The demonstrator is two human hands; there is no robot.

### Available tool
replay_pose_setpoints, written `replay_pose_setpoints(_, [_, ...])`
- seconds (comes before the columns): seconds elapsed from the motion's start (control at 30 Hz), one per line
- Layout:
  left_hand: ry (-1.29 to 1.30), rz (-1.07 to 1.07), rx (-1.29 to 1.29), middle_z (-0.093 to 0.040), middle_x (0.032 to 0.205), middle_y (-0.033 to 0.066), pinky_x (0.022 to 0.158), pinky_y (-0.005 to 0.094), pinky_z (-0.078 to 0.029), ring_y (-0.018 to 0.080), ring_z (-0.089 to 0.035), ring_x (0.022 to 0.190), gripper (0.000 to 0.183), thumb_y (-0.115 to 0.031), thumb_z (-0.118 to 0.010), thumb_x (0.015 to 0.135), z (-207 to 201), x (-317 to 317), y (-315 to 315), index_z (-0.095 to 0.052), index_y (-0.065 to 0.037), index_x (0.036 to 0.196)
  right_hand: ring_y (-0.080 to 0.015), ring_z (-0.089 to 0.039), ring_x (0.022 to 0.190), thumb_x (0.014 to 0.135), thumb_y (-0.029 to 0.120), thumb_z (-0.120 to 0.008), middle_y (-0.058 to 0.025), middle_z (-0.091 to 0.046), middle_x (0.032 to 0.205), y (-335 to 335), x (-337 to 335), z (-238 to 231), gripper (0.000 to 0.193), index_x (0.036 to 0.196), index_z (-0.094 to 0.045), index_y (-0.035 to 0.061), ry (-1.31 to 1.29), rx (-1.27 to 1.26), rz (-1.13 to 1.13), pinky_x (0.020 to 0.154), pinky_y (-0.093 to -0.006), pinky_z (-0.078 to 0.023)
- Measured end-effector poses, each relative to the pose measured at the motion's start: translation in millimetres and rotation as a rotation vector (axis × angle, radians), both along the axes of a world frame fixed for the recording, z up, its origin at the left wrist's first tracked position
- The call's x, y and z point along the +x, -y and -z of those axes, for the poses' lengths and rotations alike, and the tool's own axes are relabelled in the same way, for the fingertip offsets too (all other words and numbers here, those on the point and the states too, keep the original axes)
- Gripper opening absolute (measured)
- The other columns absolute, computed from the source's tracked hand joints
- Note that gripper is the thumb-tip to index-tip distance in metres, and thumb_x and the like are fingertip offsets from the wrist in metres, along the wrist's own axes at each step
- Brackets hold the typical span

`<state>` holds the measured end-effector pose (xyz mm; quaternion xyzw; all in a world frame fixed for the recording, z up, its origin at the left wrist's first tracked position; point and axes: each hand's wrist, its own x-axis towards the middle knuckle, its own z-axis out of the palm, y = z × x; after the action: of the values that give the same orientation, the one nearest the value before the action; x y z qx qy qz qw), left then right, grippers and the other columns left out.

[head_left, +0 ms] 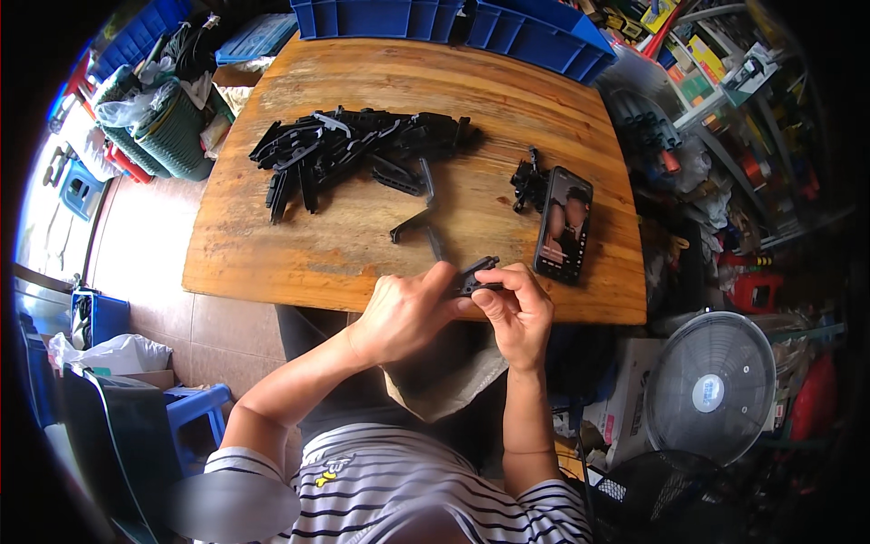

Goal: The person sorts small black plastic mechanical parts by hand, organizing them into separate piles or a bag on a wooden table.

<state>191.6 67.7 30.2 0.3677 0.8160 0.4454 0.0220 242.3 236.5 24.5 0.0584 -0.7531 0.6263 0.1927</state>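
Just over the table's near edge, my left hand (405, 310) is closed around one end of a small black plastic part (477, 272). On its other side my right hand (520, 313) pinches the same part between thumb and fingers. My fingers hide much of its shape. A slim dark strip (437, 243) shows just beyond my left fingers. Farther off lies a bent black piece (410, 225). A heap of long black plastic parts (349, 145) covers the table's far left middle.
The wooden table (317, 263) carries a phone (564, 227) with a lit screen and a small cluster of black pieces (529, 181) at the right. Blue crates (535, 41) line the far edge. A fan (711, 390) stands at the right, a blue stool (195, 408) at the left.
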Motion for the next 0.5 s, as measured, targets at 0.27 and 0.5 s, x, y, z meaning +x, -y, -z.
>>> replay_pose_setpoints(0.27, [0.039, 0.024, 0.121, -0.051, 0.062, 0.0190, 0.051, 0.0425, -0.042, 0.0400, -0.054, 0.058, 0.029, -0.026, -0.062, 0.087, 5.1, 3.8, 2.6, -0.046, -0.001, 0.088, -0.0107, -0.057, 0.081, 0.081, 0.014, -0.072, -0.0046, -0.061, 0.091, 4.0, -0.6, 3.5, 0.033, 0.107, -0.058, -0.0001, -0.051, -0.054, 0.021, 0.073, -0.0223, -0.046])
replay_pose_setpoints(0.5, [0.182, 0.091, 0.202, -0.053, 0.068, 0.0182, 0.055, 0.0407, -0.044, 0.0374, -0.055, 0.062, 0.029, -0.025, -0.062, 0.087, 3.4, 8.2, 2.3, -0.051, 0.000, 0.096, -0.0088, -0.058, 0.081, 0.079, 0.016, -0.075, -0.0026, -0.063, 0.089, -3.6, 4.2, 2.3, 0.034, 0.104, -0.059, -0.0006, 0.093, -0.264, -0.140, 0.073, -0.0212, -0.047])
